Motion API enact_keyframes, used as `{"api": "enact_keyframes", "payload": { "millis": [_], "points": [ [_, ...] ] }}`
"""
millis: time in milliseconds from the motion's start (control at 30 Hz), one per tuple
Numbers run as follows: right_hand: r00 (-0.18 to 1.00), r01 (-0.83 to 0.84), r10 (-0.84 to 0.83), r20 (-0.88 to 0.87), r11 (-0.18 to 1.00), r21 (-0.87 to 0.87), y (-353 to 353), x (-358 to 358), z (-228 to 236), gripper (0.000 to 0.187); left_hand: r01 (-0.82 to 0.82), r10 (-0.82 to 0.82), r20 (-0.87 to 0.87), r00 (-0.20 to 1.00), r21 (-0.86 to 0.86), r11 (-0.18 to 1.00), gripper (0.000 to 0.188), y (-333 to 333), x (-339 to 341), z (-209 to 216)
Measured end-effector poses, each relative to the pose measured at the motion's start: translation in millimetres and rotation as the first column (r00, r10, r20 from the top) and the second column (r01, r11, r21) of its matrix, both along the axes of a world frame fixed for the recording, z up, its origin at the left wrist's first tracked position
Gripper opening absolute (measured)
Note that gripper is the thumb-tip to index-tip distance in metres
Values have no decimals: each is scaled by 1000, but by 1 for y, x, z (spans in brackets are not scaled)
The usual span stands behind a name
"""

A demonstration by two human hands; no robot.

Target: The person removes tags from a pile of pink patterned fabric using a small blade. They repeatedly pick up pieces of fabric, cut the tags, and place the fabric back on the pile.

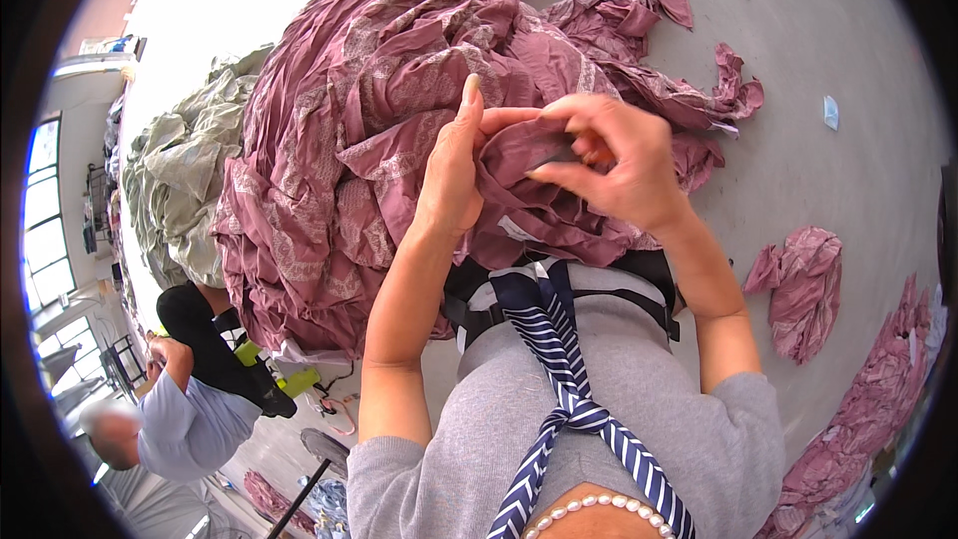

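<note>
A large heap of dusty-pink patterned cloth (389,90) rises in front of me. My left hand (454,170) holds a fold of this pink cloth, its thumb pointing up and its fingers partly behind the fabric. Close to its right, my right hand (619,155) is curled at the edge of the same fold, thumb and index finger bent towards each other. A small dark thing (557,155) shows between them, too blurred to name. The held fold (509,155) hangs between both hands above my lap, with a small white label (517,230) below it.
Left of the pink heap lies a pile of grey-green cloth (190,160). A person (205,419) sits at the lower left. Pink bundles lie on the floor to the right, one (803,289) near my elbow and a longer one (858,419) beyond. A pale-blue scrap (830,113) lies farther off.
</note>
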State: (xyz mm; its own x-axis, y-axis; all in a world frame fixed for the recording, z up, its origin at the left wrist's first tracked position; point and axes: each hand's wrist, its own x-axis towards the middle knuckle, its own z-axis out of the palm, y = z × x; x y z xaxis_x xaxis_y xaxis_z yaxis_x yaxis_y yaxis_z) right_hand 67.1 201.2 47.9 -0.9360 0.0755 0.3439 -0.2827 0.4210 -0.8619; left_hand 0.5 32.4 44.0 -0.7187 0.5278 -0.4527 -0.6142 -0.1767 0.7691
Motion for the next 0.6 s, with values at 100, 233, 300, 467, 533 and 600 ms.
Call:
{"api": "enact_keyframes", "payload": {
  "millis": [100,233,300,467,533,600],
  "points": [
    [978,2,61,-201,954,299,-3,-10,-14,31,38,-37,-41,998,12,999,63,-1,2,-12],
    [960,270,-279,3,929,-254,31,-17,-10,7,-33,-22,-403,915,-128,991,32,-32,-13,6],
    [941,338,-334,56,915,-220,61,-11,-21,10,-281,217,-480,850,-66,957,43,-81,-33,9],
    [940,277,-232,249,946,-166,84,16,-67,11,-881,726,-569,386,5,473,52,-240,-60,30],
    [934,250,-194,299,954,-165,82,27,-80,11,-949,600,-765,235,-47,313,48,-274,-57,20],
    [910,196,-120,396,968,-158,73,38,-81,10,-990,396,-914,93,-43,135,44,-300,-51,15]
  ]
}}
